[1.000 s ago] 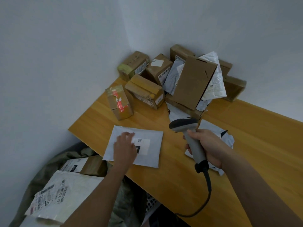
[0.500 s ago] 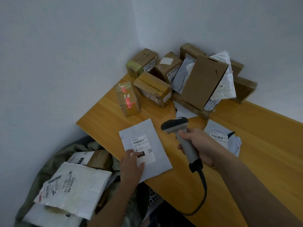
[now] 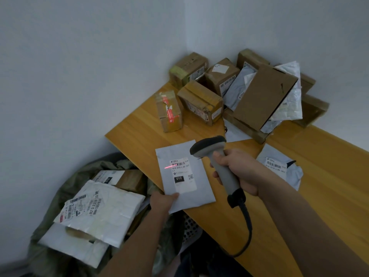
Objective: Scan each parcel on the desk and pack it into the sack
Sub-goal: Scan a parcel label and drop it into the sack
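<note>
My left hand [image 3: 162, 201] pinches the near left corner of a flat grey mailer [image 3: 182, 156] that lies at the front edge of the wooden desk [image 3: 319, 186], label up. My right hand [image 3: 238, 168] grips a grey handheld barcode scanner [image 3: 216, 156] just right of the mailer. A red scan line falls across the barcode on the mailer's label. Below the desk on the left, an olive sack [image 3: 65, 188] stands open with several parcels inside, a white mailer [image 3: 99, 208] on top.
Several brown cardboard boxes and mailers are piled in the desk's far corner [image 3: 239, 90]. One taped box [image 3: 169, 110] stands apart near the left edge. Another grey mailer [image 3: 279, 168] lies right of my right hand. White walls close in on two sides. The scanner's cable [image 3: 247, 226] hangs over the front edge.
My left hand has turned the grey mailer and pulled it toward the desk's front edge, now gripping its corner. The scanner has swung over it and its red line now hits the barcode.
</note>
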Action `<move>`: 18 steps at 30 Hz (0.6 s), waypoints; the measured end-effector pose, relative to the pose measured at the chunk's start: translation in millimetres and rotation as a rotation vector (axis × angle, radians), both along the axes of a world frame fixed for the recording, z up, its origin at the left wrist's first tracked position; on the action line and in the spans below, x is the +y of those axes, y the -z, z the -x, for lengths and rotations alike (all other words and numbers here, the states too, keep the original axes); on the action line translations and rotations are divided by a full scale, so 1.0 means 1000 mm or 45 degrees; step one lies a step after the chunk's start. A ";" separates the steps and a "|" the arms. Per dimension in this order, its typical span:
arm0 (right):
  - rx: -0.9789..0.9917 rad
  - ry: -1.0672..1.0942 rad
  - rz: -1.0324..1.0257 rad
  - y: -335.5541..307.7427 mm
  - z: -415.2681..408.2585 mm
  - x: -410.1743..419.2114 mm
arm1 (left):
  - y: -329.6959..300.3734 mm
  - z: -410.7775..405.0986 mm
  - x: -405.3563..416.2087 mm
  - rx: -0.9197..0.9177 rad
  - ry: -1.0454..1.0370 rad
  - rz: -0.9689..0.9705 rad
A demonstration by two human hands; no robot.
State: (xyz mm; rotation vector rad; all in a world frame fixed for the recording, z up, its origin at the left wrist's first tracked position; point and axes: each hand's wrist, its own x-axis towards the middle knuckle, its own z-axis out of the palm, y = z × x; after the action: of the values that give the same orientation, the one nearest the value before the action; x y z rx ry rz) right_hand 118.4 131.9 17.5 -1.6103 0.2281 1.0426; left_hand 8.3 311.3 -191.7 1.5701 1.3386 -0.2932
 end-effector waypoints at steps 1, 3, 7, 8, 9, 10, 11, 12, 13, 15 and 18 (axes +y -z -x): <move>0.003 0.008 -0.001 -0.003 0.001 0.000 | 0.000 0.001 0.001 0.007 -0.012 0.013; 0.012 0.029 -0.015 -0.009 0.003 0.000 | 0.001 0.002 0.003 -0.009 -0.047 0.022; 0.004 0.075 -0.058 -0.023 0.008 -0.001 | 0.000 0.007 0.007 -0.078 -0.096 0.022; -0.009 0.080 -0.062 -0.026 0.010 -0.002 | -0.001 0.008 0.008 -0.089 -0.110 0.034; -0.018 0.084 -0.068 -0.029 0.012 -0.003 | -0.004 0.008 0.008 -0.102 -0.122 0.042; -0.022 0.090 -0.077 -0.032 0.014 -0.003 | -0.005 0.008 0.008 -0.124 -0.135 0.048; -0.024 0.096 -0.085 -0.036 0.016 -0.004 | -0.006 0.007 0.008 -0.146 -0.157 0.057; -0.030 0.101 -0.091 -0.039 0.018 -0.004 | -0.008 0.007 0.008 -0.173 -0.182 0.074; -0.041 0.100 -0.096 -0.043 0.019 -0.005 | -0.010 0.007 0.008 -0.196 -0.211 0.092; -0.069 0.094 -0.104 -0.050 0.023 -0.005 | -0.013 0.008 0.009 -0.239 -0.259 0.120; -0.094 0.091 -0.122 -0.061 0.030 -0.008 | -0.018 0.011 0.010 -0.294 -0.290 0.135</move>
State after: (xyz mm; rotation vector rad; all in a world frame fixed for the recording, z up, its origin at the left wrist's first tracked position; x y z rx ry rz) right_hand 88.8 123.9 78.5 -1.5398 0.1822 0.9240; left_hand -2.3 321.3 -173.8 1.3066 1.2837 -0.0391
